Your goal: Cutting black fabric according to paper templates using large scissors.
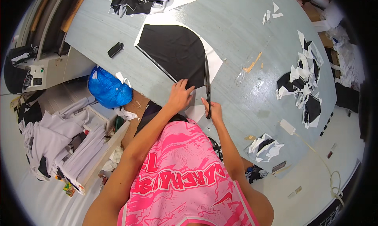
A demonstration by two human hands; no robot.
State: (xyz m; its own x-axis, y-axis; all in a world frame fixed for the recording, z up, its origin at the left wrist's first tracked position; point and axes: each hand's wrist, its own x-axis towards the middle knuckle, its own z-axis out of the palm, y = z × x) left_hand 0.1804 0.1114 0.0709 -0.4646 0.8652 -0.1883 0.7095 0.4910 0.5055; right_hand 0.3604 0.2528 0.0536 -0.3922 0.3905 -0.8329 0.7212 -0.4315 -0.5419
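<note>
right grip [215, 111] holds scissors [208, 91] at fabric [173, 48] edge | left grip [181, 96] spread | tabletop [238, 107] open rightward

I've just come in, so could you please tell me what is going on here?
A person's right hand holds black scissors along the right edge of a black fabric piece. The left hand rests at its lower edge. White material shows beyond the scissors, and scraps lie further right on the table.

This looks like a garment-cutting workshop. Scissors [208, 90] meet a black fabric panel [173, 52] on a broad surface [244, 37]; cloth scraps [301, 74] lie towards three o'clock, white fabric [59, 127] towards nine.
</note>
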